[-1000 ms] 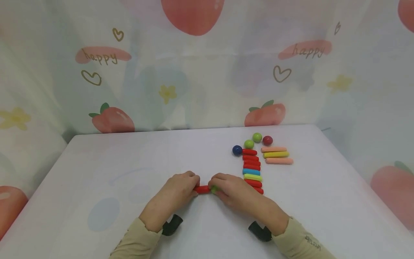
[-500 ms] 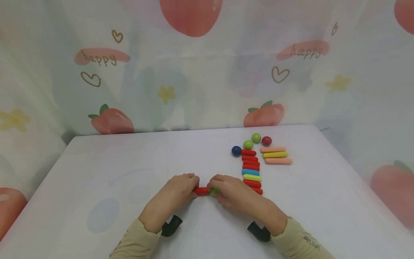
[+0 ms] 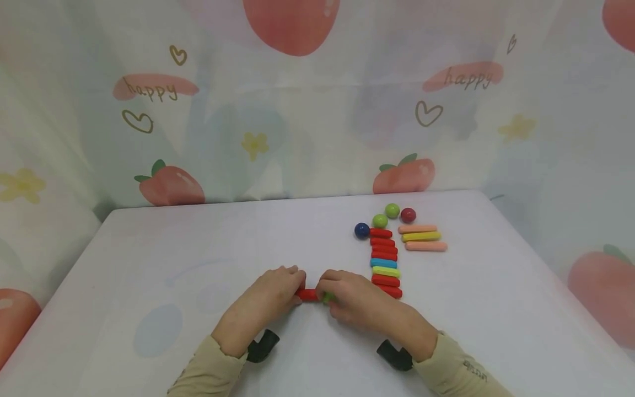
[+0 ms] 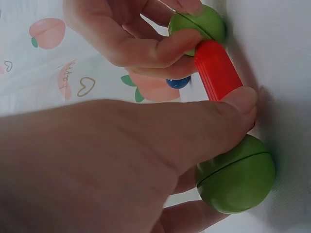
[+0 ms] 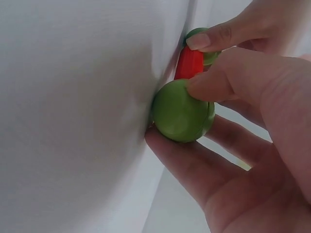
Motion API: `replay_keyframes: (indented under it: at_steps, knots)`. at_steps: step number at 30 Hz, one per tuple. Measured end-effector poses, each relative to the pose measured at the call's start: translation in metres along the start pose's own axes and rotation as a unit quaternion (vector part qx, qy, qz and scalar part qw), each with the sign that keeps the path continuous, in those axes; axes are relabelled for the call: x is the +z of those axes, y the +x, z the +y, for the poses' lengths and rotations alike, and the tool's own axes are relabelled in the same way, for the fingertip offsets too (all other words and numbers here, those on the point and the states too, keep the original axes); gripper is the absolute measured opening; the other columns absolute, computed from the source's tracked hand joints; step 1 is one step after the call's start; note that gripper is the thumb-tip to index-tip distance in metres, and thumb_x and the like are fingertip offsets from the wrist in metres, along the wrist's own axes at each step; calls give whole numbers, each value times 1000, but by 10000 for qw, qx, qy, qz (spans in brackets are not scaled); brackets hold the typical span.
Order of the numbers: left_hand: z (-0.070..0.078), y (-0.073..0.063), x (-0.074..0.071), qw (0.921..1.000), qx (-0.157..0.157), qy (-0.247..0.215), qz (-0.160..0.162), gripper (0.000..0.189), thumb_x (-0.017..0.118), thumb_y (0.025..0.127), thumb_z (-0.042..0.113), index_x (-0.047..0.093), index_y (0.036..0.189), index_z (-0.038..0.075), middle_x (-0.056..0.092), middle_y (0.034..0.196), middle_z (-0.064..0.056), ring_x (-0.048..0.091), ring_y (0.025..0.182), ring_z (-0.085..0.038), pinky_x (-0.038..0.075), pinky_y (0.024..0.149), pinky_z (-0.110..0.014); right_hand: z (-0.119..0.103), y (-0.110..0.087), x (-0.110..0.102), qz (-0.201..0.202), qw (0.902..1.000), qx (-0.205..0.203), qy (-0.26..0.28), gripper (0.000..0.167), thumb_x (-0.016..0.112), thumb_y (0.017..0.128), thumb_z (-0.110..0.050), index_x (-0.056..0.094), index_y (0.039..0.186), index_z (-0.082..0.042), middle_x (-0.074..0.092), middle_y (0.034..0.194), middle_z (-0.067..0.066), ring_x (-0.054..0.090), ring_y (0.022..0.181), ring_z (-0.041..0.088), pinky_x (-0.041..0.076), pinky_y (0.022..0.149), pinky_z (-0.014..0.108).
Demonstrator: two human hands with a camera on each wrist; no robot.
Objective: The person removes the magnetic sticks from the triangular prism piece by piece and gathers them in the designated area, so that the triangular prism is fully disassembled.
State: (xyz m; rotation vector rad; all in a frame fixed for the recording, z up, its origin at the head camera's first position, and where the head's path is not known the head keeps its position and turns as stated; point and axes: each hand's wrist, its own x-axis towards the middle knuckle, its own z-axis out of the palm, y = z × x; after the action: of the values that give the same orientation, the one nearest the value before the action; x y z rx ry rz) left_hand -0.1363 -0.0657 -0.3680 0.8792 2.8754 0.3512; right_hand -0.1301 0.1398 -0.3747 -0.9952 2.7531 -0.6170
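Near the middle of the table, my left hand [image 3: 273,292] pinches a short red stick [image 3: 308,295] with ridged sides. Past its thumb, the left wrist view shows a green ball [image 4: 238,177] at the near end of that stick, partly behind the hand. My right hand [image 3: 354,298] holds a second green ball [image 5: 180,111] between thumb and fingers, right up against the stick's other end. A dark seam line runs around each ball. In the head view the fingers cover most of the right-hand ball and all of the left-hand one.
Right of my hands runs a column of short sticks [image 3: 384,263], red, blue and yellow-green. Beyond it lie a dark blue ball [image 3: 362,230], two green balls [image 3: 380,221] and a dark red ball [image 3: 408,215]. Longer peach and yellow sticks [image 3: 421,236] lie farther right.
My right hand has shifted slightly left with the green ball, so less of the red stick shows between the hands. The left hand keeps its grip. The loose pieces lie as before.
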Motion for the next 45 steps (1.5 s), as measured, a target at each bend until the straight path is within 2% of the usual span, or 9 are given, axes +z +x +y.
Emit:
replay_keyframes:
  at_steps: [6,10,16,20,24,29,32,37,45]
  knots:
    - [2,0,-1,9999,12,120,-76,21,78,84,14,59,91,8,61,80,-1,57,69,-16,48,65,-25,-2,1,-1,-127,9999,13,-6,28,78,82,-9,69,106,-18,64,110,-4,59,101,11,57,88,28]
    - [2,0,-2,9997,-58,135,-188,20,76,86,16,58,92,9,64,85,-3,68,86,-25,55,79,-34,-3,2,1,-122,9998,-82,-122,24,77,83,-9,68,102,-18,64,108,-4,58,99,11,57,87,26]
    - [3,-1,-2,9996,-29,83,-270,20,75,87,17,58,93,9,66,90,-7,67,107,-34,55,93,-43,-3,2,2,-171,9995,-104,-262,23,78,82,-10,67,100,-19,63,107,-4,57,98,10,56,86,24]
    - [1,-2,-3,9997,64,145,-201,21,76,86,14,57,92,8,65,87,-5,67,86,-24,56,79,-32,-2,2,3,-173,9993,-109,-328,21,78,82,-9,66,97,-19,60,103,-5,56,94,9,55,83,21]
    - [-1,-3,-3,9996,157,207,-75,24,78,84,13,56,91,8,60,82,-2,53,68,-14,48,65,-24,-1,1,3,-125,9994,-126,-301,21,77,82,-7,65,96,-19,56,100,-7,54,91,7,54,80,18]
    - [-1,-4,-3,9994,186,281,-15,25,78,84,13,55,90,7,59,80,-3,51,68,-15,47,63,-23,3,0,0,-117,9996,-101,-225,21,75,84,-7,65,97,-19,55,101,-8,54,92,6,54,81,18]
    - [-1,-3,-3,9996,2,254,-137,25,78,85,13,55,91,6,57,79,-3,51,68,-16,47,63,-24,5,-2,-5,-22,9998,-18,-196,20,73,85,-6,66,97,-19,55,101,-8,55,91,7,54,80,18]
    - [0,-1,-4,9984,-390,39,-407,24,78,86,14,56,91,7,57,78,-3,51,67,-15,49,64,-25,10,-6,-18,324,9994,7,-97,18,72,85,-3,66,96,-16,54,101,-8,56,86,6,53,74,17]
    - [-2,1,-3,9981,-376,117,-476,22,76,87,15,57,92,6,56,74,-4,50,64,-15,46,60,-24,22,-12,-37,930,9951,-179,-276,17,72,84,-1,66,94,-14,55,100,-4,58,86,8,57,74,22]
